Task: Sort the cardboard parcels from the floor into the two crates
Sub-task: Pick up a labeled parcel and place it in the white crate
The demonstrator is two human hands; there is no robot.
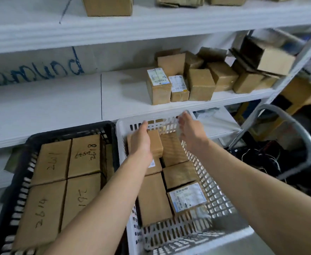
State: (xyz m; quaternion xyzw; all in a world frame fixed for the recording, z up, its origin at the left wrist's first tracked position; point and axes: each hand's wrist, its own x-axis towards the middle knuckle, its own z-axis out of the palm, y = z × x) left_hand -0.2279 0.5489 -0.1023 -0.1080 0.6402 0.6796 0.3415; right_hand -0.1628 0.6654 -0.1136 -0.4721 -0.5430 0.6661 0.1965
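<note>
White metal shelving (132,92) fills the background, blurred at right; loose brown boxes (200,83) sit toward its right end. Black slotted plastic crate (13,196), cut off at bottom left, holds large numbered cardboard parcels (49,161). White slotted plastic crate (211,188) holds small ones. Left hand (141,142), fingers curled down over a small brown parcel (155,143) at the far edge; grip hidden. Right hand (190,129), fingers loosely spread, empty, above the far right corner.

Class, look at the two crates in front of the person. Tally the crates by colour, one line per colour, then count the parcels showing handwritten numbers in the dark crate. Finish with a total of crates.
Black crate: 1
White crate: 1
Parcels with handwritten numbers in the black crate: 4 (2614, 2W1, 2618, one partly covered by an arm)
Total crates: 2
</note>
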